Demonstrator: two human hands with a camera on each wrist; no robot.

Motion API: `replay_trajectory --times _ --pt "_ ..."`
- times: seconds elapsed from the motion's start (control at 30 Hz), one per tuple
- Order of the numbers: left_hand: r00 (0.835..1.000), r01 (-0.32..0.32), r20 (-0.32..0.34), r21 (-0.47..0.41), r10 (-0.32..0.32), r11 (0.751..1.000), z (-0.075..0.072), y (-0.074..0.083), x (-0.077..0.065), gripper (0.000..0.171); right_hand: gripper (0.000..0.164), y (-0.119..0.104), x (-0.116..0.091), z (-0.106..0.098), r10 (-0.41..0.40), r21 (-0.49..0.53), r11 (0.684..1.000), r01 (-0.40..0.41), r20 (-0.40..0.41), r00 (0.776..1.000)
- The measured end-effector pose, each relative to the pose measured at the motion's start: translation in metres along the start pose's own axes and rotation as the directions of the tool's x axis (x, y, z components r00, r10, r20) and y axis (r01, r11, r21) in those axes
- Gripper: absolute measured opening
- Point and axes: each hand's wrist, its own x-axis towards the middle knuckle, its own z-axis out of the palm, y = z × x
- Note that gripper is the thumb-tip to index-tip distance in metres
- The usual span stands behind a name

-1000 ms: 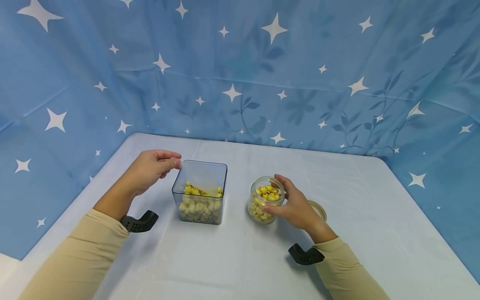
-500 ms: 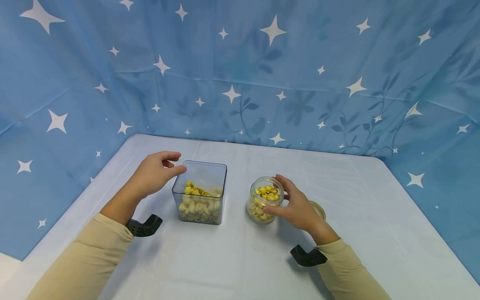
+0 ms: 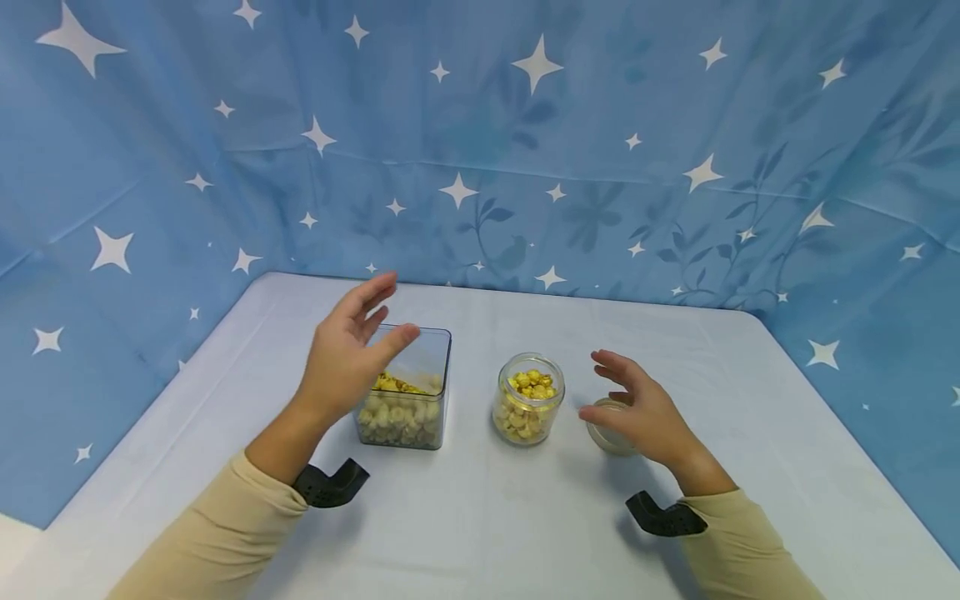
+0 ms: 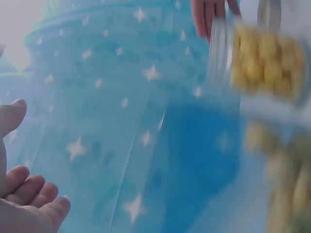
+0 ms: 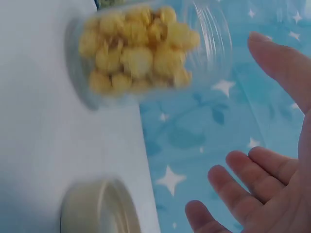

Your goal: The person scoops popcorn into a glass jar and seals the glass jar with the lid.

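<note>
A round glass jar (image 3: 528,408) of yellow popcorn stands upright and lidless in the middle of the table. To its left is a square clear plastic container (image 3: 411,421), also partly filled with popcorn. My left hand (image 3: 348,350) is raised over the container's left side, fingers spread and holding nothing, and hides part of its rim. To the right of the jar, apart from it, my right hand (image 3: 645,412) hovers with loosely bent fingers and nothing in them. Below that hand lies the jar's round lid (image 5: 99,208), partly covered by it in the head view.
A white cloth (image 3: 480,533) covers the table. Behind it hangs a blue curtain (image 3: 420,125) with white stars. Each wrist wears a black camera mount, such as the left mount (image 3: 330,485).
My right hand has let go of the jar and moved right, over the lid. My left hand has come away from the container's rim, moving right and opening wider.
</note>
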Motion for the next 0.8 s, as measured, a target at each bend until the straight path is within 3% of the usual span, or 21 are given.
replay_trajectory --times 0.2,0.37,0.63,0.8 --pt "0.997 0.002 0.073 -0.172 0.01 0.985 0.049 0.008 -0.006 0.069 0.081 0.02 -0.012 -0.016 0.037 -0.075 0.996 -0.039 -0.023 0.999" --pt "0.989 0.037 0.145 -0.206 -0.007 0.978 0.084 0.008 -0.013 0.07 0.085 0.036 -0.019 -0.022 0.097 -0.084 0.992 -0.097 -0.005 0.995" --pt "0.972 0.161 0.19 -0.128 -0.135 0.979 0.127 -0.017 -0.02 0.08 0.105 0.052 -0.02 -0.017 0.225 -0.178 0.961 -0.214 0.044 0.973" --pt "0.973 0.162 0.173 -0.051 -0.151 0.986 0.139 -0.036 -0.017 0.085 0.113 0.054 -0.021 -0.016 0.247 -0.214 0.951 -0.223 0.092 0.965"
